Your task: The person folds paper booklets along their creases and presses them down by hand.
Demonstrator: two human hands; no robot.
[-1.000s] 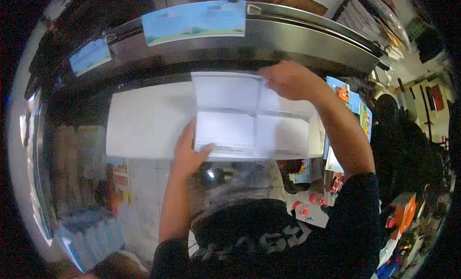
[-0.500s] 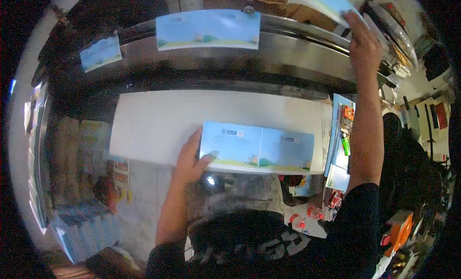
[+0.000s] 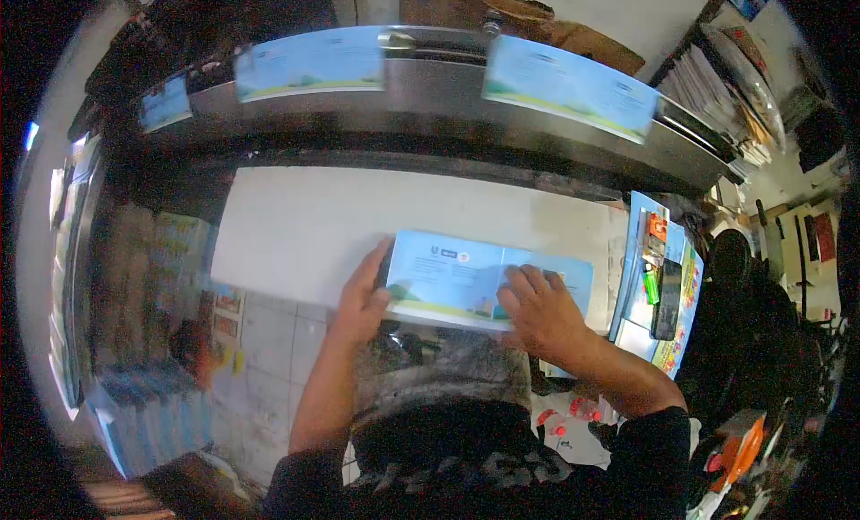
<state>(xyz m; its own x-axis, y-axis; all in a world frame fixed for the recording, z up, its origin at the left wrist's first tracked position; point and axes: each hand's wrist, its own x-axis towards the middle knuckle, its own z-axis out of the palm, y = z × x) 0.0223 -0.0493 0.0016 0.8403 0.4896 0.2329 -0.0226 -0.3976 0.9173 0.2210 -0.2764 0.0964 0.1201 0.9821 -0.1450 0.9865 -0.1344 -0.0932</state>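
A stack of light-blue printed sheets [image 3: 441, 283], with a fold line down the middle, lies along the near edge of a white board [image 3: 305, 215]. My left hand [image 3: 360, 300] grips the stack's left end, thumb on top at the lower corner. Over the right half of the stack, my right hand [image 3: 548, 316] is closed, its curled fingers at the top sheet beside the fold; its fingertips are partly hidden. Beyond the board runs a metal rail [image 3: 439, 68]. Similar printed sheets [image 3: 573, 85] hang over it, with another sheet [image 3: 309, 65] farther left.
Right of the board, blue printed sheets [image 3: 627, 278] carry a green lighter [image 3: 650, 287], an orange pack [image 3: 657, 229] and a dark phone-like object [image 3: 666, 300]. Bundled blue stacks [image 3: 152, 421] stand low at the left. Red-capped bottles [image 3: 587, 408] sit below the board.
My right hand has come down from the rail at upper right to the stack. A sheet now hangs at the rail's right, and the other hanging sheets have shifted left.
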